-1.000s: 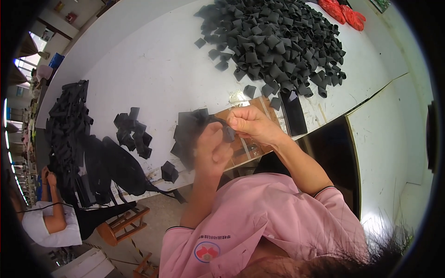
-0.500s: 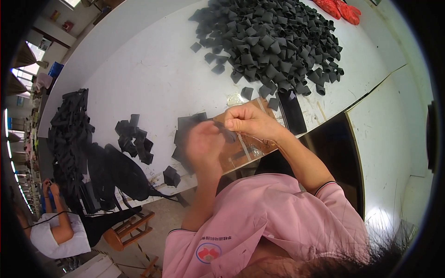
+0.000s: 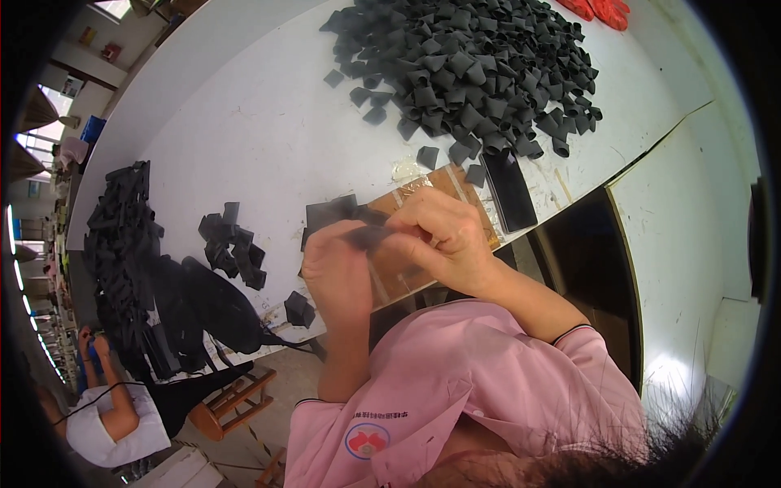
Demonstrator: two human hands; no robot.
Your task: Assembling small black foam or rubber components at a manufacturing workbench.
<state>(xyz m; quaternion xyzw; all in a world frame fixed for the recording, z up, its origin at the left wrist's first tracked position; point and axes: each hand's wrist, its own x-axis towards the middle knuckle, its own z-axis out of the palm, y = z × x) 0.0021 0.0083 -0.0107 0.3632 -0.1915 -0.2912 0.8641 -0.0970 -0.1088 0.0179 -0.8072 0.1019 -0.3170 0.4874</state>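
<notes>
Both hands are up close together over the near edge of the white worktop (image 3: 268, 122), pinching the same small black foam piece (image 3: 368, 237) between them. Left hand (image 3: 338, 272) has its fingers curled shut on the piece's left end, right hand (image 3: 443, 236) is closed on the right end — so each grip is tight on it, nothing loose. Right under the hands sits a brown board (image 3: 443, 183) with a few flat black squares (image 3: 329, 213) on it. Farther back there's a big heap of curled black foam pieces (image 3: 464, 69), and off to the left a small cluster of cut squares (image 3: 232, 244) beside a long black stack (image 3: 118, 236).
</notes>
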